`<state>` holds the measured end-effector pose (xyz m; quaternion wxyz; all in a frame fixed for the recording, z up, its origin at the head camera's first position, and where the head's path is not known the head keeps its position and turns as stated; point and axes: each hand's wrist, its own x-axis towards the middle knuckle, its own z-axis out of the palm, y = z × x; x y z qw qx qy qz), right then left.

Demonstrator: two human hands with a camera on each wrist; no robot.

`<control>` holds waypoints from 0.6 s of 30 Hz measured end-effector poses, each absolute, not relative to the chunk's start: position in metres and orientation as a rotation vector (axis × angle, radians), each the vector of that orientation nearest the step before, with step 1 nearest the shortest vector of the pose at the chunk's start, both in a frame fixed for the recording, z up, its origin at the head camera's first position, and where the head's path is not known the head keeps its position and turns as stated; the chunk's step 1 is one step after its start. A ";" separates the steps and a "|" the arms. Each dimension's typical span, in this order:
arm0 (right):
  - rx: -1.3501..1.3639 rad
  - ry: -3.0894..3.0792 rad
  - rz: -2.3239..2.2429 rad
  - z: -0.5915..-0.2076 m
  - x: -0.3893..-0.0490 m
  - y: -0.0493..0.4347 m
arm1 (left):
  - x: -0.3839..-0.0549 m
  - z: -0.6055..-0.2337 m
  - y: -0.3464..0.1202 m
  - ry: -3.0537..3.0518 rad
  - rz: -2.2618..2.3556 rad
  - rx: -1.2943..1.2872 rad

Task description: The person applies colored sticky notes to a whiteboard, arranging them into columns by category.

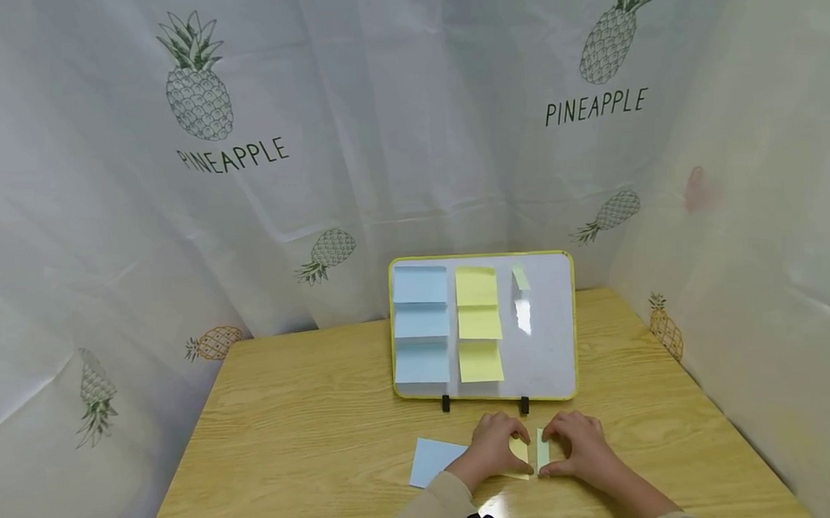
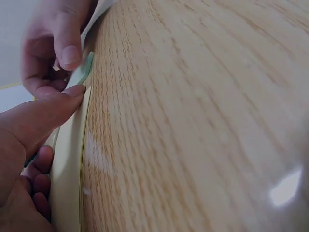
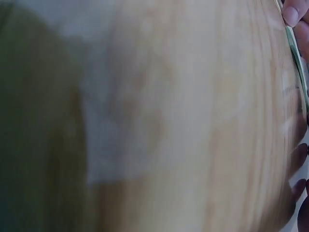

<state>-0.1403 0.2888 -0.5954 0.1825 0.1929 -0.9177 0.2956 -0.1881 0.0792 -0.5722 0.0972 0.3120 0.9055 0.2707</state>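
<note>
My left hand (image 1: 496, 445) holds a yellow sticky-note pad (image 1: 520, 455) on the table, thumb along the near edge and fingers on the far side. In the left wrist view, the thumb presses the corner of this yellow pad (image 2: 70, 159). Just to the right, my right hand (image 1: 582, 446) grips pale green sticky notes (image 1: 543, 452) between thumb and fingers. Only a narrow green strip shows; the hand covers whatever lies beneath it. A green edge (image 3: 295, 53) also appears at the right wrist view's border, under the thumb.
Behind the hands stands a yellow-framed whiteboard (image 1: 551, 346) on black feet (image 1: 525, 406). It bears blue notes (image 1: 419, 286), yellow notes (image 1: 477, 286) and a small green strip (image 1: 521, 277). A blue pad (image 1: 432, 459) lies left of the left hand. Pineapple-print curtains surround the wooden table (image 1: 291, 450).
</note>
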 end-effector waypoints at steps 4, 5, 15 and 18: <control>0.543 -2.605 0.841 -0.597 -0.140 0.289 | -0.187 -0.572 0.078 2.659 0.824 0.912; 0.540 -2.615 0.844 -0.596 -0.140 0.289 | -0.187 -0.572 0.078 2.655 0.831 0.908; 0.535 -2.673 0.912 -0.594 -0.141 0.290 | -0.182 -0.569 0.086 2.699 0.784 0.804; 0.548 -2.653 0.917 -0.592 -0.142 0.291 | -0.180 -0.569 0.089 2.711 0.793 0.764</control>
